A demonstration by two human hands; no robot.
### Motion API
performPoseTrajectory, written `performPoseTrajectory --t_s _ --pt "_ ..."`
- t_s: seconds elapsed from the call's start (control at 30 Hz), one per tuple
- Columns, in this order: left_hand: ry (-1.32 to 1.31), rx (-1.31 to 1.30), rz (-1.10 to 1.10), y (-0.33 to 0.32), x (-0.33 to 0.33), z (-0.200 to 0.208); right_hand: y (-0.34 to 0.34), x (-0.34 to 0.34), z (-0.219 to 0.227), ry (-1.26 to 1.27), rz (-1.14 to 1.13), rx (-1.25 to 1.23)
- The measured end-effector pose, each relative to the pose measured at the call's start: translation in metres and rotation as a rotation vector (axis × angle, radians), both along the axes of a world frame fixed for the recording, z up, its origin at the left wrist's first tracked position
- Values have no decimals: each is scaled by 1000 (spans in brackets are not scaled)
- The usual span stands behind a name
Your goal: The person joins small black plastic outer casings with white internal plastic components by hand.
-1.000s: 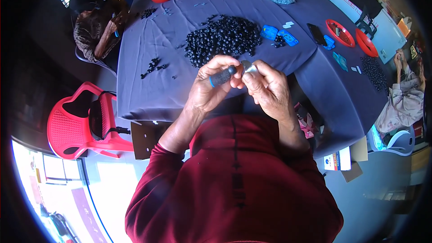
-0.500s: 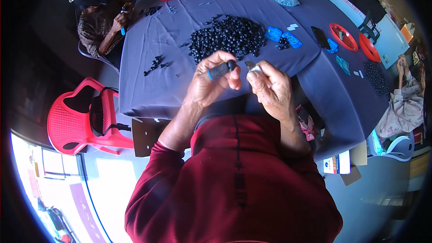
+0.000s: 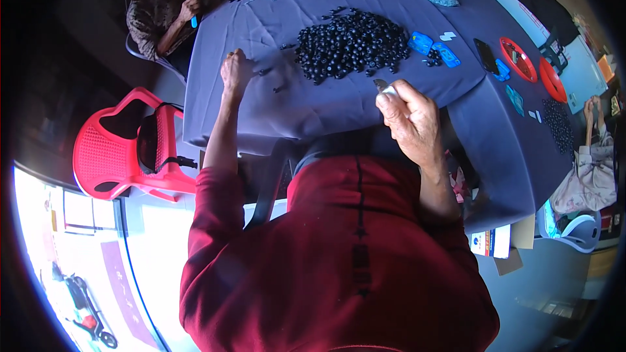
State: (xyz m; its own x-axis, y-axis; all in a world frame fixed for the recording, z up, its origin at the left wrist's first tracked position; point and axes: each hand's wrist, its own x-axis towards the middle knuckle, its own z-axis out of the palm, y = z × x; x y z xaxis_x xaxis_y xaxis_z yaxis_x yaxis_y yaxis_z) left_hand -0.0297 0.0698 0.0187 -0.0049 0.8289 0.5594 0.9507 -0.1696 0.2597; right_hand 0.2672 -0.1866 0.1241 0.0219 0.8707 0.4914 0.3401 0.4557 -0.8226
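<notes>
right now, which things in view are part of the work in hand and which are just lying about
In use, it seems:
small blade-like tool in the right hand
pile of black pieces

Apparently just lying or standing about:
dark phone
pink-red chair
white box

A table [image 3: 486,133] under a grey-purple cloth spans the upper middle of the frame, with a red plastic armchair [image 3: 111,148] at left. Daylight glares through a large opening [image 3: 81,248] at lower left; pale floor [image 3: 473,306] stretches across the lower right.

1 head-worn fisheye looks down past the chest [image 3: 319,234] onto the table [image 3: 261,107].
</notes>
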Motion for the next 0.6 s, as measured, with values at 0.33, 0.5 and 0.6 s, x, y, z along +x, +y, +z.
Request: performPoseTrajectory --t_s 0.33,0.5,0.6 --pt "-114 32 -773 -50 79 0 1 -3 -2 -18 7 15" --pt "-51 12 -736 -49 93 -8 1 -1 -1 1 14 17" --pt "-100 -9 -731 -40 97 -10 2 -4 -2 -7 7 18"
